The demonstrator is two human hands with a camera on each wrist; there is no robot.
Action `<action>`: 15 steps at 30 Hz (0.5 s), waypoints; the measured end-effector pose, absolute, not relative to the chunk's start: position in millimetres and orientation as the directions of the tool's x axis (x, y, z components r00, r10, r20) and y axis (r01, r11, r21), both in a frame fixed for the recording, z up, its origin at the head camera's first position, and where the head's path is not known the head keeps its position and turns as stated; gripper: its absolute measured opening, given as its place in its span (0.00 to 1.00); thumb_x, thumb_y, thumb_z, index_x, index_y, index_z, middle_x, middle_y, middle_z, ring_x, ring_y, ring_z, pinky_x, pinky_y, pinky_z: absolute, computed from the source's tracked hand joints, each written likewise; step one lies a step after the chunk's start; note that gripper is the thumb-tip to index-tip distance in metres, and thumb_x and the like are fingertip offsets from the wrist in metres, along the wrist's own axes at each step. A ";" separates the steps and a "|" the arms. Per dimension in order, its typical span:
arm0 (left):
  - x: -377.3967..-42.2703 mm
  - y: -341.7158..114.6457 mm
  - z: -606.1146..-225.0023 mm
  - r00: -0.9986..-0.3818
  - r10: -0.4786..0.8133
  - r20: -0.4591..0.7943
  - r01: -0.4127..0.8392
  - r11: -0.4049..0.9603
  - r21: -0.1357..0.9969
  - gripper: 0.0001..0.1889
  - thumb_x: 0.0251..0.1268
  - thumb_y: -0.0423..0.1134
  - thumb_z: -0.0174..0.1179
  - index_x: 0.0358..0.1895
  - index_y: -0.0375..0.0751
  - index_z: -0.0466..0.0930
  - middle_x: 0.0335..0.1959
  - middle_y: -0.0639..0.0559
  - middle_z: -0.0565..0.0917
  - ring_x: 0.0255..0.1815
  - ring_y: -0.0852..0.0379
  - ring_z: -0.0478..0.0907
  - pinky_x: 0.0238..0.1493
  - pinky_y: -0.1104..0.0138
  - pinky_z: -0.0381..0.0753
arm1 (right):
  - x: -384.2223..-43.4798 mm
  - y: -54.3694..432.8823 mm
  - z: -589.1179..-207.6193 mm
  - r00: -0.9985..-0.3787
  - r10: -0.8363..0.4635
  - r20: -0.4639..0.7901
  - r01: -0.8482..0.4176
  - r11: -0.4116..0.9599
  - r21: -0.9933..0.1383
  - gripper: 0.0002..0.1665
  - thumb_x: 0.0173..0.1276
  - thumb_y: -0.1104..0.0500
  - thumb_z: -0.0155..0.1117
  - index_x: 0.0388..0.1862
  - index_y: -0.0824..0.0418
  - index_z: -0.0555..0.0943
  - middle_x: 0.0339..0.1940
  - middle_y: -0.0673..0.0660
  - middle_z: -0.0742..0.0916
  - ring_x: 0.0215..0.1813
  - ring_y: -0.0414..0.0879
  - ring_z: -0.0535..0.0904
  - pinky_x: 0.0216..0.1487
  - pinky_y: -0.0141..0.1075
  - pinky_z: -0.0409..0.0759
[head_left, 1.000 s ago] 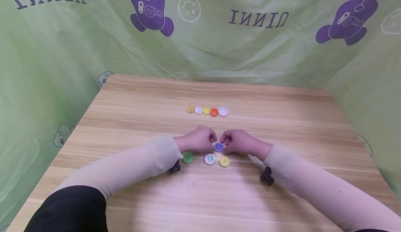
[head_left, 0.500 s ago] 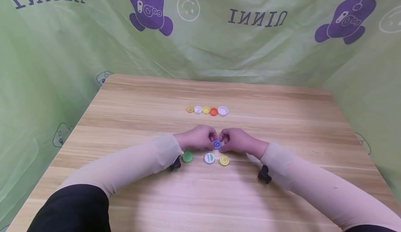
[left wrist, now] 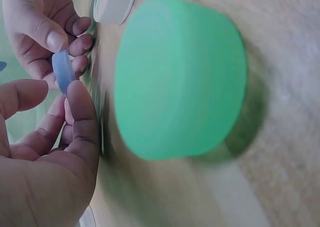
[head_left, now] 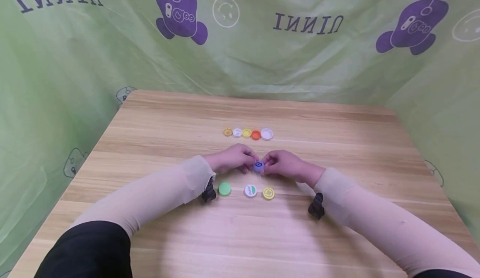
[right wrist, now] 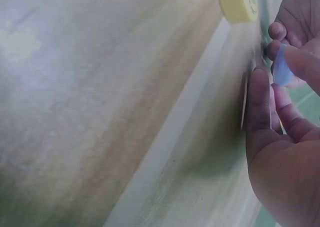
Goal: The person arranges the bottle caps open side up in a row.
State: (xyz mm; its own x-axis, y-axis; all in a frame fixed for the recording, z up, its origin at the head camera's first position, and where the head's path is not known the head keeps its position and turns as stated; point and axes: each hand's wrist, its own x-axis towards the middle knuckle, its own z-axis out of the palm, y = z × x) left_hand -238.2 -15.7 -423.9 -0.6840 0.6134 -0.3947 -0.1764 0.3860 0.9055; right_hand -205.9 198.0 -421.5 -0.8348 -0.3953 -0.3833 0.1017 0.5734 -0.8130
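Note:
A small blue bottle cap [head_left: 258,166] with a dark swirl on its face sits between both hands at the table's middle. My left hand [head_left: 235,159] holds it from the left at its edge. From the right, my right hand [head_left: 285,164] pinches it, the thumb on its rim in the left wrist view. There the blue cap [left wrist: 63,72] stands on edge between the fingertips. In the right wrist view a finger partly covers the blue cap [right wrist: 282,69]. Nearer me lie a green cap [head_left: 224,189], a white cap with a green mark [head_left: 251,191] and a yellow cap [head_left: 268,193].
Beyond the hands, several upturned caps form a row: amber [head_left: 227,132], white [head_left: 237,133], yellow [head_left: 246,133], orange [head_left: 256,135] and a larger white one [head_left: 267,134]. The wooden table [head_left: 168,123] backs onto a green printed curtain [head_left: 247,61].
Both hands have moved the blue cap away from the near caps, and its face has tilted. The left hand has shifted farther up and left. The other caps stay in place.

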 end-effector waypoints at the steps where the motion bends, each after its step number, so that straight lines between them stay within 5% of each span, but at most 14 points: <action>1: -238.5 -15.7 -423.1 -0.687 0.611 -0.392 -0.178 0.382 0.907 0.13 0.72 0.27 0.57 0.55 0.25 0.80 0.39 0.43 0.86 0.35 0.55 0.80 0.40 0.67 0.85 | -206.5 198.5 -420.7 -0.831 -0.399 -0.388 0.117 0.556 -0.823 0.17 0.67 0.64 0.71 0.51 0.71 0.81 0.41 0.58 0.85 0.40 0.45 0.81 0.45 0.34 0.84; 15: -246.5 -14.3 -421.8 -0.721 0.593 -0.358 -0.221 0.293 0.930 0.14 0.70 0.26 0.59 0.55 0.25 0.81 0.45 0.41 0.87 0.42 0.53 0.82 0.44 0.65 0.85 | -211.9 196.8 -413.8 -0.857 -0.345 -0.382 0.212 0.441 -0.872 0.19 0.73 0.63 0.67 0.58 0.72 0.76 0.50 0.64 0.84 0.49 0.51 0.83 0.55 0.41 0.85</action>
State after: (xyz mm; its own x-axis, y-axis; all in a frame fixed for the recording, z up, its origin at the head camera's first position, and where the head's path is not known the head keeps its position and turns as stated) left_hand -246.5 -14.3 -421.8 -0.7208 0.5932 -0.3584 -0.2210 0.2935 0.9301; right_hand -211.9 196.8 -413.8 -0.8572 -0.3448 -0.3824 0.2115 0.4413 -0.8721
